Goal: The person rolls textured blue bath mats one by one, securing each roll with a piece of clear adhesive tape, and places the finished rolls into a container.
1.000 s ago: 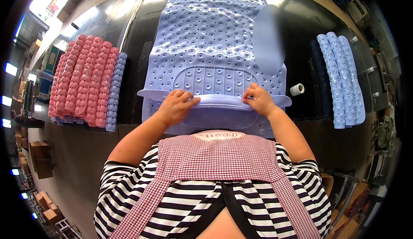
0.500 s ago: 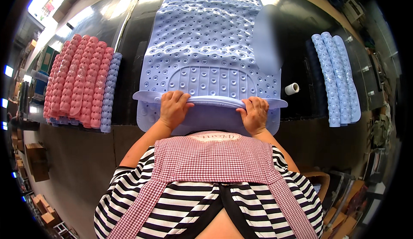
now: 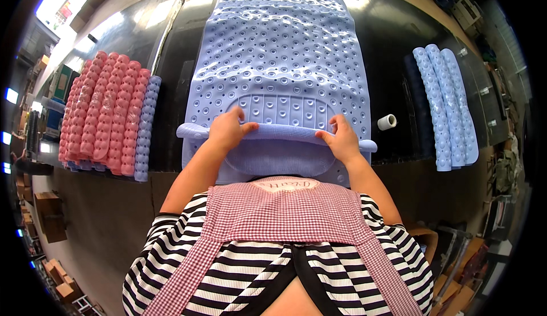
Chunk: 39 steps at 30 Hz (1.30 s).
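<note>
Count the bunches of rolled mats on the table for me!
2: a mostly pink bunch left of the spread mat, and a blue bunch right of it, beyond the white roll. I see no others.

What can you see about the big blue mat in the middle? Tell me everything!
The mat is light blue, shiny and looks rubbery, dotted with round cups and small dark holes. A panel with raised lines sits near its close end. It lies a bit wavy over the black table, and its close end is turned up into a fold across it. The left hand and right hand are at that fold, thumbs against it.
</note>
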Available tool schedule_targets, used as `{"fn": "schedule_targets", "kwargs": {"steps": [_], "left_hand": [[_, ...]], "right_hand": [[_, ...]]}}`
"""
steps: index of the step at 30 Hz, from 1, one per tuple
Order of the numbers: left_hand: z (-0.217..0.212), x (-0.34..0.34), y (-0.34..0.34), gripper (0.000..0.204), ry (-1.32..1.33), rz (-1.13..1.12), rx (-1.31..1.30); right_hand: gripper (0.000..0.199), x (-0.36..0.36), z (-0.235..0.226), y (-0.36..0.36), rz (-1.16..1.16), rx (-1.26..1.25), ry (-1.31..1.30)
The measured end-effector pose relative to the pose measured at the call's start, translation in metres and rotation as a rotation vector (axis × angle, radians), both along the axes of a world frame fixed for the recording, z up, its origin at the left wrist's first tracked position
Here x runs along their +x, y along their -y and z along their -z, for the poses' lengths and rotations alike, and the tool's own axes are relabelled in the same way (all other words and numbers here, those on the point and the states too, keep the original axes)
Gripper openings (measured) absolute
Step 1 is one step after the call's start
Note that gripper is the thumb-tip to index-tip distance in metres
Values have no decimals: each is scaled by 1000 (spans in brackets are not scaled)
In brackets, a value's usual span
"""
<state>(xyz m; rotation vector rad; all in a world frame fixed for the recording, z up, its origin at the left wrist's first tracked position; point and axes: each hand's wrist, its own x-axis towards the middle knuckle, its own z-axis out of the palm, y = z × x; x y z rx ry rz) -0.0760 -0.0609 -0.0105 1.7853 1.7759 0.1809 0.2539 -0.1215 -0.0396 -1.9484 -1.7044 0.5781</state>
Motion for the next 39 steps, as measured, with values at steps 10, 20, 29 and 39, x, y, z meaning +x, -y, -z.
{"fn": "schedule_targets", "kwargs": {"steps": [10, 20, 29, 39], "left_hand": [[27, -7, -25, 29, 37, 209, 489], [33, -22, -7, 37, -25, 733, 855], [39, 11, -6, 27, -85, 271, 688], [24, 24, -122, 24, 54, 334, 667]], "right_hand": [[45, 19, 15, -37, -160, 182, -53], [42, 17, -4, -65, -165, -201, -118], [44, -12, 25, -3, -188, 576, 301], [35, 14, 26, -124, -130, 434, 89]]}}
